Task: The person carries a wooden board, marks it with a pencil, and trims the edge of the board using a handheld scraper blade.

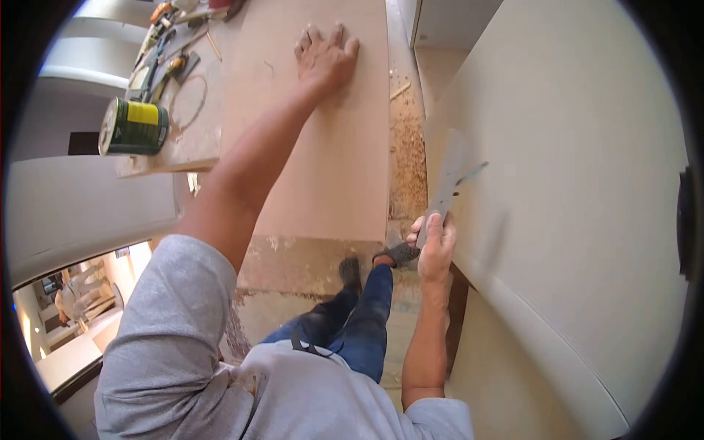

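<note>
My left hand (326,60) lies palm down with its fingers apart on a smooth, light brown wooden board (323,161), near its far end. Out to the right of the board, my right hand (435,246) is closed around the lower end of a long, flat grey strip (449,172), thumb on top. The strip points up and away, and its far end is blurred. A thin bluish piece (473,174) sticks out beside the strip; I cannot make out what it is or whether it is attached.
A green and yellow can (136,126) lies on its side at the bench edge (194,139). Beyond it are a hammer (176,67) and several other tools. Sawdust (408,147) covers the strip right of the board. A large pale panel (572,147) stands close on the right.
</note>
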`<state>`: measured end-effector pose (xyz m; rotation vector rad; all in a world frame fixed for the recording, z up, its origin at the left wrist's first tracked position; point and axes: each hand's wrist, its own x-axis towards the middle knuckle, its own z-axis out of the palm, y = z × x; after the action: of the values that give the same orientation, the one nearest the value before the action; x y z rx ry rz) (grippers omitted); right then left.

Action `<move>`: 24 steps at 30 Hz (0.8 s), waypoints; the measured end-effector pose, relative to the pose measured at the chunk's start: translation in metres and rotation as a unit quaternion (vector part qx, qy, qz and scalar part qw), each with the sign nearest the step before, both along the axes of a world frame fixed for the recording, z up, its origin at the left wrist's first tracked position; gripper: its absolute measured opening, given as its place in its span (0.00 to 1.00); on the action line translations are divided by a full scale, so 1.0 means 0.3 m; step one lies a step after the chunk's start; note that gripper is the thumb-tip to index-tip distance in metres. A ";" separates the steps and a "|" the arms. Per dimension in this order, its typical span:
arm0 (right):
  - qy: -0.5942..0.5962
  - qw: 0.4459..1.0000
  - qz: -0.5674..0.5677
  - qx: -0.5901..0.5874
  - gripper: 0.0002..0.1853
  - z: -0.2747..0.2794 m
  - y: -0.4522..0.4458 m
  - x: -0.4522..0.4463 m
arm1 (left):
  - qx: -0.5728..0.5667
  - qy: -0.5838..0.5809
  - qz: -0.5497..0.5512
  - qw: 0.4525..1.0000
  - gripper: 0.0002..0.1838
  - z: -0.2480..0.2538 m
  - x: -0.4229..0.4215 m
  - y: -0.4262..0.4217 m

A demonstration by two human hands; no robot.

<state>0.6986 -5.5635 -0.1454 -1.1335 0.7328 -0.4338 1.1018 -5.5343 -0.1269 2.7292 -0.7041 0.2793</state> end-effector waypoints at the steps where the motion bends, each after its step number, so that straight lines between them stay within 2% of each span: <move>1: 0.005 0.999 0.014 0.047 0.17 -0.023 -0.004 0.016 | 0.012 0.000 0.006 1.000 0.38 0.001 -0.005 0.003; 2: 0.029 0.999 0.013 -0.007 0.16 -0.055 0.006 0.041 | 0.023 0.000 0.013 1.000 0.38 0.005 -0.010 0.007; 3: 0.018 1.000 0.011 -0.011 0.16 -0.048 0.011 0.067 | 0.019 -0.011 0.012 1.000 0.38 0.009 -0.010 0.008; 5: 0.070 0.997 0.036 -0.004 0.16 -0.032 0.012 0.113 | 0.024 0.011 0.014 1.000 0.38 0.019 -0.016 0.007; 9: 0.042 0.995 0.042 -0.075 0.17 -0.095 -0.010 0.222 | 0.023 0.015 0.025 0.999 0.38 0.037 -0.017 0.005; 11: 0.068 0.994 0.061 -0.063 0.20 -0.087 -0.038 0.283 | 0.023 0.032 0.025 0.999 0.37 0.041 -0.018 0.002; 13: 0.126 0.972 0.089 -0.179 0.22 -0.043 -0.086 0.365 | 0.012 0.031 0.033 0.999 0.36 0.044 -0.021 -0.001; 17: 0.084 0.951 0.077 -0.287 0.22 0.028 -0.162 0.571 | 0.018 0.047 0.031 0.998 0.36 0.051 -0.013 0.002; 21: 0.096 0.956 0.103 -0.258 0.21 -0.006 -0.288 0.821 | 0.024 0.064 0.033 0.997 0.36 0.059 -0.011 0.000; 24: 0.115 0.935 0.105 -0.319 0.23 -0.013 -0.410 1.054 | 0.029 0.071 0.033 0.997 0.36 0.061 0.000 0.000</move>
<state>1.0147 -5.6866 -0.1491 -1.8820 0.6783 -0.3691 1.1019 -5.5342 -0.1085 2.7973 -0.5942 0.0804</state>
